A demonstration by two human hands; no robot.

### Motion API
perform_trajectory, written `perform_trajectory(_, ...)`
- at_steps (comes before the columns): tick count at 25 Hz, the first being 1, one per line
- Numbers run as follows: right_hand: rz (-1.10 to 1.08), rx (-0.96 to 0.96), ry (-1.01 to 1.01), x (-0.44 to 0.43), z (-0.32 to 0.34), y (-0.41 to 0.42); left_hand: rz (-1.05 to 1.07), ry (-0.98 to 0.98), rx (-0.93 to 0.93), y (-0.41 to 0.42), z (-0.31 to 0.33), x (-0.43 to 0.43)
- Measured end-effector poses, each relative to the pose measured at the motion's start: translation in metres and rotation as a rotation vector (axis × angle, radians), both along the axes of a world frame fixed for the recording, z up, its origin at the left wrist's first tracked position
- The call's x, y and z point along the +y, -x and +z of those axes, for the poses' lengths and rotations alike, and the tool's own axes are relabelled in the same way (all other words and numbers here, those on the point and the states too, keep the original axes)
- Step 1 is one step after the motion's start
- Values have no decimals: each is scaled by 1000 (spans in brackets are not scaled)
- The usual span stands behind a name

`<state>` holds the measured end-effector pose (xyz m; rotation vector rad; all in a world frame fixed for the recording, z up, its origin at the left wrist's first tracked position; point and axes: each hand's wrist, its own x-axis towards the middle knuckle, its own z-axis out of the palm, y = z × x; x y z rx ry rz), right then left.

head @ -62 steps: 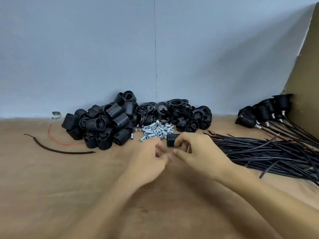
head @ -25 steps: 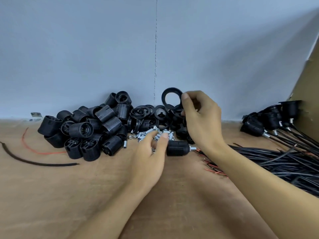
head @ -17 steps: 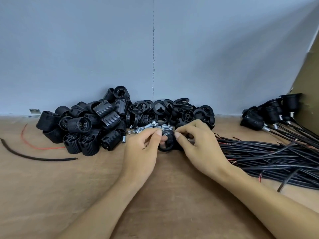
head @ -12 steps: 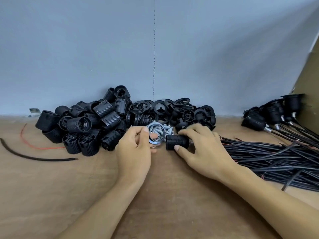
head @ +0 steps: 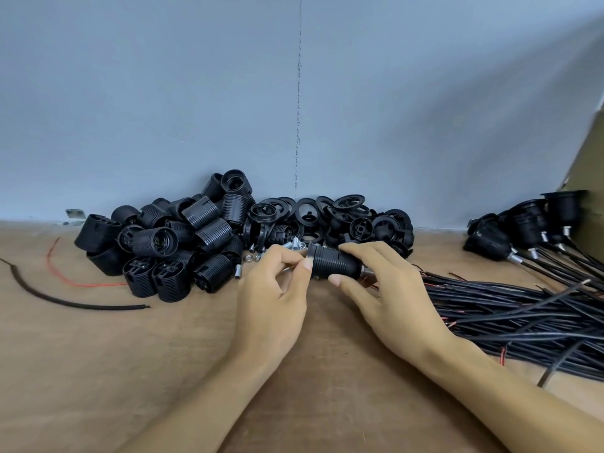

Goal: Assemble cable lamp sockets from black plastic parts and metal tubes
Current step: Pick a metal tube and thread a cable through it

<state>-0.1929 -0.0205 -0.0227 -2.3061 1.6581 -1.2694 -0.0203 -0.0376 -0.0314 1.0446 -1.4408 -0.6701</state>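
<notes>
- Socket, black and ribbed, lies on its side between both hands, low at the counter just in front of the loose parts; I cannot tell whether it rests on the wood or hangs just clear of it
- Right hand grips the body from the right, fingers curled over the top and thumb underneath; a short metal tube pokes out at that end
- Left hand has thumb and forefinger pinched on the rim at the open left end, the other fingers folded towards the palm
- Half a second ago the left fingers held a shiny round metal piece up beside the socket's mouth, apart from it; now that piece no longer shows and the fingers sit tight against the mouth
- My reading: the metal piece is going in or has gone in, but the fingers hide the mouth, so whether it is seated is unknown
- A second ago the right hand was up at the black rings; it has since come down to steady the socket, so this unit is in its fitting stage, not finished
- Spare shells and small metal tubes lie behind, cables to the right, finished sockets beyond them
</notes>
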Motion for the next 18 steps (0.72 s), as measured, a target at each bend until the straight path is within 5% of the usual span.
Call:
perform_trajectory(10,137,8,-174,-2,26,21,-94,-39,-28,4,3,4)
perform_trajectory(18,101,-1,-116,-6,15,21,-109,-41,24,4,-1,1)
